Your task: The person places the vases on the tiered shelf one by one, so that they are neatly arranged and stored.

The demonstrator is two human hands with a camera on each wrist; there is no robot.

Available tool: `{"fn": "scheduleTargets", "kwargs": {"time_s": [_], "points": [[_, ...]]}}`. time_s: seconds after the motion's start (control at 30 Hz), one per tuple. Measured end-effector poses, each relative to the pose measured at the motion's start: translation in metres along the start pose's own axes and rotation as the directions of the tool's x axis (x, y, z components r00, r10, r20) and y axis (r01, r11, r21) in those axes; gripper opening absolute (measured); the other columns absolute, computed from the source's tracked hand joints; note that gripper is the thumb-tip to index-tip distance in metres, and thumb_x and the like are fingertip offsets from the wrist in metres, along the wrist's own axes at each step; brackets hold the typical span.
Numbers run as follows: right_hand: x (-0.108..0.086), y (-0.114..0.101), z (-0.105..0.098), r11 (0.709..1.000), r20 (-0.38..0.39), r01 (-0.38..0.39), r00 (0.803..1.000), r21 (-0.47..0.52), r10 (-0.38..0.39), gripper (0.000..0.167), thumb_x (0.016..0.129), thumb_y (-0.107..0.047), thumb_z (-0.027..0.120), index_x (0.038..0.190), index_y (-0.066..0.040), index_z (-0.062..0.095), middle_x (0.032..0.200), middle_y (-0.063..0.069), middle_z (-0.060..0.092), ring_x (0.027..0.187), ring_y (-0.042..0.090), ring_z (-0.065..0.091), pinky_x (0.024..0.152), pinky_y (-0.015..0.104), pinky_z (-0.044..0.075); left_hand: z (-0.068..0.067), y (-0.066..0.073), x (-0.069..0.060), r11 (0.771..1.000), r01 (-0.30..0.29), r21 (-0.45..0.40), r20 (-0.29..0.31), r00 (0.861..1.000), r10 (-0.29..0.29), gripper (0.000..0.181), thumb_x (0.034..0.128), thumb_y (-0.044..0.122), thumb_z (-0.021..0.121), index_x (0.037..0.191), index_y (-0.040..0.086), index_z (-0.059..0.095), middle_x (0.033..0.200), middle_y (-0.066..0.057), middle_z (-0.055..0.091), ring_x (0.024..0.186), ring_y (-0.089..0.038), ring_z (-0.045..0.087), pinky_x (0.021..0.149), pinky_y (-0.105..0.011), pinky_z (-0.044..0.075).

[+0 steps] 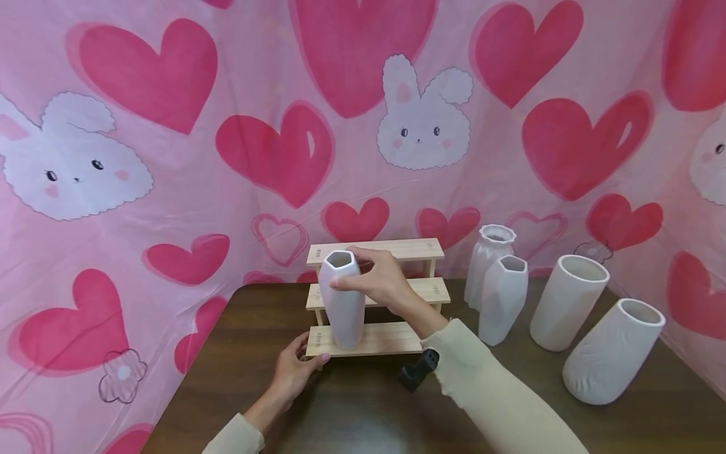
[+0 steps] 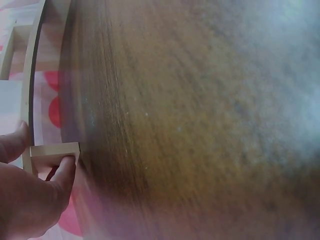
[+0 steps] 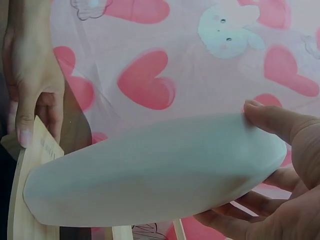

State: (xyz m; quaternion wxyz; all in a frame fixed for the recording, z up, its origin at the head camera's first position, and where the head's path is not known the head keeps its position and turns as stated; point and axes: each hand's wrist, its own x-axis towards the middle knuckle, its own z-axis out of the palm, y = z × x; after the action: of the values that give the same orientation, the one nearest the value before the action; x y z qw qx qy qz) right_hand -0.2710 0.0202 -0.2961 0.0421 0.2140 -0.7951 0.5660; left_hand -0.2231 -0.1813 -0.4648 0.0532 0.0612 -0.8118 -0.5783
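Observation:
A white faceted vase (image 1: 345, 309) stands upright on the lowest step of a three-tier wooden stand (image 1: 386, 339), near its left end. My right hand (image 1: 381, 277) grips the vase near its top, thumb on one side and fingers on the other; the right wrist view shows the vase (image 3: 150, 170) with its base against the wooden board (image 3: 42, 155). With thumb on top and fingers below, my left hand (image 1: 295, 367) pinches the left end of the bottom step. The left wrist view shows those fingers (image 2: 62, 180) at the board's end support.
Several other white vases stand on the right of the dark wooden table (image 1: 351, 416): a ruffled-rim vase (image 1: 479, 265), a faceted vase (image 1: 503, 299), a smooth cylinder vase (image 1: 569, 302) and a textured vase (image 1: 612, 353). A pink heart-and-rabbit cloth (image 1: 272, 57) hangs behind.

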Motion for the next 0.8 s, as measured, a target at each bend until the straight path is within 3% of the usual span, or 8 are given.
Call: {"fn": "scheduleTargets", "kwargs": {"time_s": [0.57, 0.8], "points": [[-0.003, 0.002, 0.003, 0.999, 0.014, 0.019, 1.0, -0.038, -0.019, 0.062, 0.071, -0.026, 0.087, 0.128, -0.016, 0.063, 0.108, 0.004, 0.068, 0.096, 0.025, 0.063, 0.075, 0.036, 0.054, 0.002, 0.0, -0.001, 1.0, -0.002, -0.022, 0.017, 1.0, 0.002, 0.069, 0.081, 0.013, 0.078, 0.138, -0.005, 0.043, 0.119, -0.024, 0.06, 0.094, -0.024, 0.062, 0.074, -0.031, 0.053], [-0.016, 0.01, -0.013, 0.993, 0.059, 0.036, 0.998, -0.111, -0.029, 0.076, 0.073, -0.031, 0.085, 0.138, -0.014, 0.052, 0.13, 0.006, 0.056, 0.115, 0.028, 0.056, 0.093, 0.047, 0.048, 0.001, 0.0, 0.0, 0.999, 0.006, -0.037, 0.014, 1.0, -0.005, 0.069, 0.0812, 0.012, 0.077, 0.138, -0.006, 0.043, 0.118, -0.024, 0.061, 0.087, -0.021, 0.062, 0.071, -0.028, 0.053]]}}
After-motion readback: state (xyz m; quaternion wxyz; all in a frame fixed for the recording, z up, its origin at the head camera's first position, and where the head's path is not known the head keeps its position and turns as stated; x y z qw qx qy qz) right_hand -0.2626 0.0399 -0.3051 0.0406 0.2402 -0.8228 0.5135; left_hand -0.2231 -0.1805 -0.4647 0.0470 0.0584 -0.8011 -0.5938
